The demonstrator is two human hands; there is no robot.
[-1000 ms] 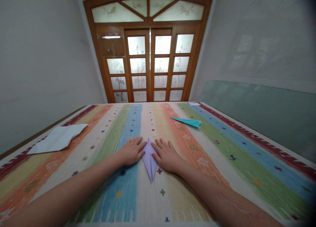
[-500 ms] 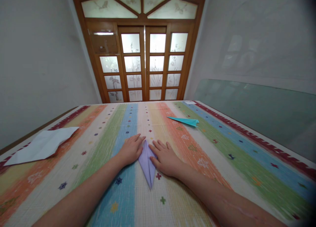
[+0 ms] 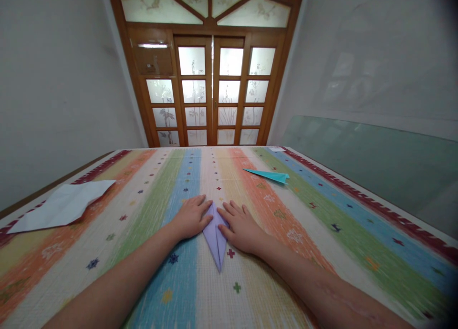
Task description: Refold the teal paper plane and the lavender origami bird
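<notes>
A piece of folded purple paper [image 3: 215, 243], diamond-shaped with a crease down its middle, lies on the striped tablecloth [image 3: 150, 291]. One sharp point of it faces me. My left hand [image 3: 192, 217] rests flat along its left edge, with the thumb on the paper. On the opposite side, my right hand [image 3: 242, 228] lies with its fingers spread, its fingertips and thumb over the right edge. Parts of both paper edges are hidden under the fingers.
A folded turquoise paper plane [image 3: 269, 175] lies farther back on the right. To the left is a creased white sheet [image 3: 62, 206]. A small white paper [image 3: 276, 149] sits by the far right corner. Beyond the table stands a wooden door [image 3: 213, 90] with glass panes.
The view has shifted very slightly. Both hands stay almost still at the sides of the purple paper.
</notes>
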